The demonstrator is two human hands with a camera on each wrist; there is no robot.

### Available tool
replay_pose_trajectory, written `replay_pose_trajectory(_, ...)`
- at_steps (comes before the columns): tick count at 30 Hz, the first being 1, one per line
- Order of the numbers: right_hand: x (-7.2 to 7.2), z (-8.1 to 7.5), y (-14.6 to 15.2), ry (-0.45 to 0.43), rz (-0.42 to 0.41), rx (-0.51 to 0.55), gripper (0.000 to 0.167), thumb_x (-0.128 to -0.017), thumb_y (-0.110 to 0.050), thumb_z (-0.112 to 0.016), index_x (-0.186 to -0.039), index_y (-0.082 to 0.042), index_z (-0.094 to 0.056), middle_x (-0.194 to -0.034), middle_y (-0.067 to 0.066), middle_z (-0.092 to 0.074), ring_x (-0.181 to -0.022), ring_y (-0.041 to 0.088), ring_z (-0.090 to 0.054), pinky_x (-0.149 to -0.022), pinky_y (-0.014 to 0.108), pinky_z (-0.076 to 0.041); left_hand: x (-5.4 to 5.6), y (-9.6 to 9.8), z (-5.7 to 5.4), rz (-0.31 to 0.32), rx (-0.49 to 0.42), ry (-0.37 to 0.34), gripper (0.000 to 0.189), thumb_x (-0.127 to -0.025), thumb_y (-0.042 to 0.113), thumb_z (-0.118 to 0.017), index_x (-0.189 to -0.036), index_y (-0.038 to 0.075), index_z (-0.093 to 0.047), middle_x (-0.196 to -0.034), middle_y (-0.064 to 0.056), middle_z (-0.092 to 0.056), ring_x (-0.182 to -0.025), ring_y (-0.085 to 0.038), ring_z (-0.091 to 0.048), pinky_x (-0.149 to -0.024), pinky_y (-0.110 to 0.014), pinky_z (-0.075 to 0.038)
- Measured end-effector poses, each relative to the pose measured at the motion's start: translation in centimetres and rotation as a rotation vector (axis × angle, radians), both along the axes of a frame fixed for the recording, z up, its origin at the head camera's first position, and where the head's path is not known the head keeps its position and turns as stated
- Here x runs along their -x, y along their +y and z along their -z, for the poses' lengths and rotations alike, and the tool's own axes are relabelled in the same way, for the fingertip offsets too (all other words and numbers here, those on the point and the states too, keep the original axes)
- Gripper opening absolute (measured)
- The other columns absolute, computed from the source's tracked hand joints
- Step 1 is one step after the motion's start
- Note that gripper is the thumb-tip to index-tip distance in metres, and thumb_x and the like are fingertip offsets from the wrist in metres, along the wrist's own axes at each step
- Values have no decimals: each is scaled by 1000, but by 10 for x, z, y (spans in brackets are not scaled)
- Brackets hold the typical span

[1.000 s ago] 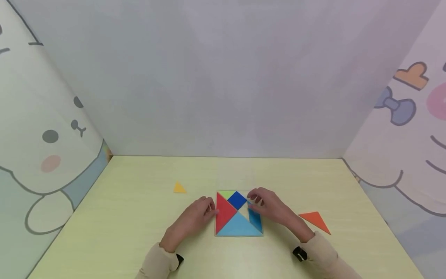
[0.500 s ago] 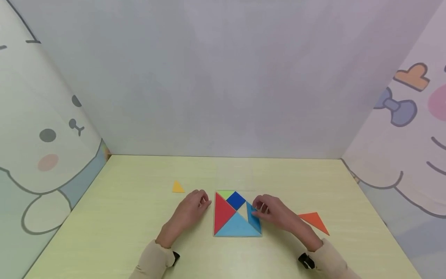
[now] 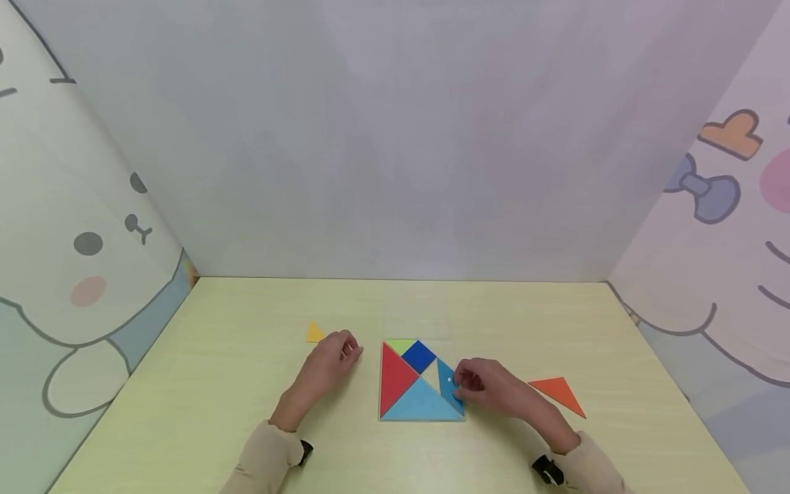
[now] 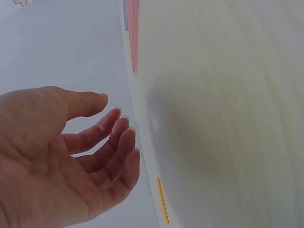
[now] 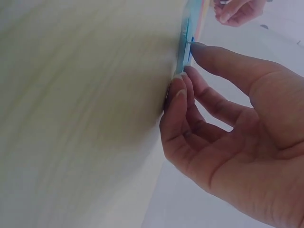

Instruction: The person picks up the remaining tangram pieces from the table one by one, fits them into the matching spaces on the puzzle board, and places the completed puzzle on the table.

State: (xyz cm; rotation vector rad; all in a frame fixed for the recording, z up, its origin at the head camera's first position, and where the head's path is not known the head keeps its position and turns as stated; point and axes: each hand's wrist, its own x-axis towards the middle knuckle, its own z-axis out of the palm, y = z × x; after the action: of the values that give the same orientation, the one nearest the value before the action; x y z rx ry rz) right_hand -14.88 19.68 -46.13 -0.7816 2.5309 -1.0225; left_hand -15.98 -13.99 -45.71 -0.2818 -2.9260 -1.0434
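A tangram tray [image 3: 431,377] lies flat in mid-table. It holds a red triangle [image 3: 395,379], a light blue triangle [image 3: 422,405], a green piece [image 3: 401,344], a dark blue square [image 3: 420,357] and a blue parallelogram [image 3: 445,377]. My right hand [image 3: 494,386] pinches at the parallelogram's right side; in the right wrist view the thumb is on top and fingertips meet the tray's edge. Left of the tray, my left hand [image 3: 330,360] hovers with loosely bent fingers and nothing in them. It partly covers a small yellow triangle [image 3: 314,333].
An orange-red triangle [image 3: 560,395] lies on the table right of the right forearm. A faint clear sheet [image 3: 416,315] seems to lie behind the tray. Panels with cartoon drawings flank the table [image 3: 506,315], and a plain wall [image 3: 395,171] rises at its back.
My left hand has withdrawn from the red triangle towards the yellow one. My right hand has shifted right and nearer along the parallelogram. The loose triangles have not moved.
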Motion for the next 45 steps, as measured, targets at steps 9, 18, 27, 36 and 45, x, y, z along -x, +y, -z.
replay_pose_trajectory(9, 0, -2, 2, -71, -5, 26, 14, -96, -13, -73, -99, -7, -62, -84, -3, -56, -78, 11, -53, -68, 23, -46, 9, -6, 4, -50, 15, 23, 9, -98, 11, -70, -95, 4, -66, -83, -3, -60, -76, -17, -57, -69, -33, -50)
replay_pose_trajectory(18, -1, -1, 4, -99, -6, 53, 12, -95, -10, -73, -99, -5, -62, -86, -2, -57, -79, 11, -53, -69, 23, -47, 16, -10, 5, -110, 35, 0, 11, -98, 13, -69, -96, 3, -66, -84, -4, -59, -77, -18, -56, -70, -35, -49)
replay_pose_trajectory(27, -2, -3, 4, -95, -12, 46, 11, -95, -8, -72, -99, -5, -62, -87, -1, -58, -79, 11, -53, -69, 23, -47, 22, -17, 8, -162, 61, 13, 11, -98, 14, -67, -96, 3, -65, -88, -8, -62, -81, -24, -58, -70, -41, -50)
replay_pose_trajectory(36, 0, -3, 5, -94, -20, 57, 12, -95, -8, -73, -99, -5, -62, -86, -2, -57, -79, 11, -53, -70, 23, -47, 26, -29, 7, -247, 143, 39, 17, -97, 17, -69, -99, 1, -62, -92, -14, -59, -86, -32, -55, -70, -44, -46)
replay_pose_trajectory(45, -2, -4, 5, -90, -34, 67, 16, -93, -9, -76, -100, -5, -62, -87, -1, -57, -80, 11, -53, -70, 23, -48, 31, -41, 10, -310, 167, -45, 28, -98, 18, -67, -111, -6, -56, -108, -24, -55, -94, -39, -56, -71, -49, -48)
